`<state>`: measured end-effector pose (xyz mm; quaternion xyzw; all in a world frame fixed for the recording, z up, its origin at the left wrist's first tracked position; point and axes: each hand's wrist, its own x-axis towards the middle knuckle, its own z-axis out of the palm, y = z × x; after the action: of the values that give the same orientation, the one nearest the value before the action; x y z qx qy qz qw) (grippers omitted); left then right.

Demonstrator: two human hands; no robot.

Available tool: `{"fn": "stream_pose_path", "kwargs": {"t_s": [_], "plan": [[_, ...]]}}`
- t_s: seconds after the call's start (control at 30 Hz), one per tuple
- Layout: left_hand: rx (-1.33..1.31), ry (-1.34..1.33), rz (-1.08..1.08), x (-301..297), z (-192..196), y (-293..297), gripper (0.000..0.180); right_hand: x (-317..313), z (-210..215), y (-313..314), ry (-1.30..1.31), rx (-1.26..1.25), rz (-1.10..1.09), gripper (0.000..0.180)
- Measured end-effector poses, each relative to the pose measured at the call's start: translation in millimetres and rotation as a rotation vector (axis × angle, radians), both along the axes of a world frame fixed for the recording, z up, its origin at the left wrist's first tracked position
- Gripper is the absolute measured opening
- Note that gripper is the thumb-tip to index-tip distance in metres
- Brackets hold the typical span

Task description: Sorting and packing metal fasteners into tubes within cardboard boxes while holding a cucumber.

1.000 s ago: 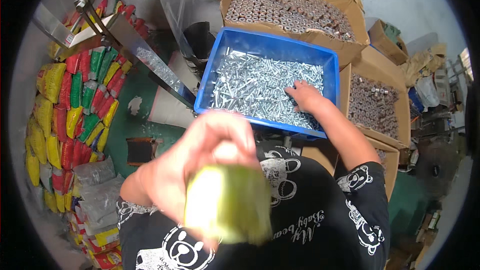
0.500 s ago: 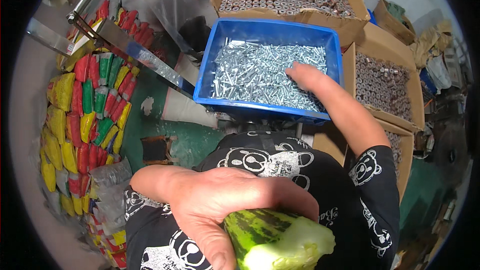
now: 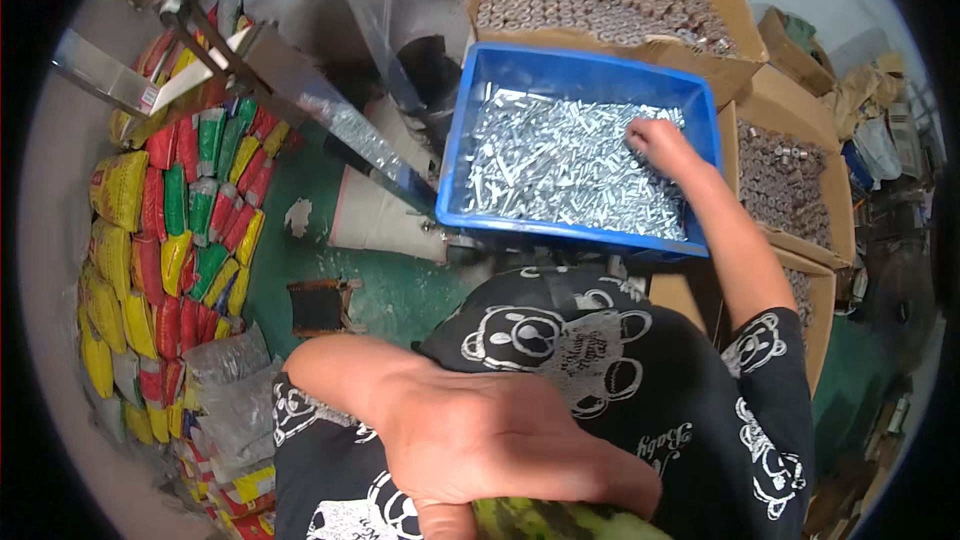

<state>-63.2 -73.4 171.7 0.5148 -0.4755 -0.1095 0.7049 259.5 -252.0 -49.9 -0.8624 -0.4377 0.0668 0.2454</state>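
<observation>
My left hand (image 3: 500, 440) is wrapped around a dark-green striped melon (image 3: 560, 520) close in front of me. Only a strip of its rind shows at the lower edge, and the rest is out of the picture. Ahead of me stands a blue plastic bin (image 3: 590, 232), holding a thick layer of small silvery metal pins or screws (image 3: 560, 160). At the bin's right side, my right hand (image 3: 660, 145) is just over the pins with its fingers curled in. Whatever it may hold is hidden.
Cardboard boxes of small round metal parts stand behind the bin (image 3: 610, 0) and to its right (image 3: 785, 175). A metal chute (image 3: 350, 130) slopes to the bin's left edge. Red, yellow and green bags (image 3: 180, 230) are stacked at left. A dark mat (image 3: 320, 307) lies on the green floor.
The melon has dropped lower with my left hand, so its bitten pale flesh no longer shows. My right hand has curled its fingers and lifted slightly. The view has shifted, moving the bin rightward in the picture.
</observation>
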Motion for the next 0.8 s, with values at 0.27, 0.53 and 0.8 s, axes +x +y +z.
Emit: {"fn": "stream_pose_path", "kwargs": {"t_s": [0.27, 0.53, 0.8], "plan": [[-0.122, 0.187, -0.251, 15.3, -14.6, 33.1, 0.107, 6.1, 9.7, 45.8, 0.986, 0.357, -0.308, 0.018], [0.328, 0.163, 0.317, 34.1, -43.2, 86.9, 0.062, -28.3, -15.2, 157.2, 0.665, 0.131, -0.178, 0.023], [0.392, 0.169, 1.060, 59.1, -142.2, 101.4, 0.050, -28.2, 9.7, 148.2, 0.371, 0.346, -0.178, 0.009]]}}
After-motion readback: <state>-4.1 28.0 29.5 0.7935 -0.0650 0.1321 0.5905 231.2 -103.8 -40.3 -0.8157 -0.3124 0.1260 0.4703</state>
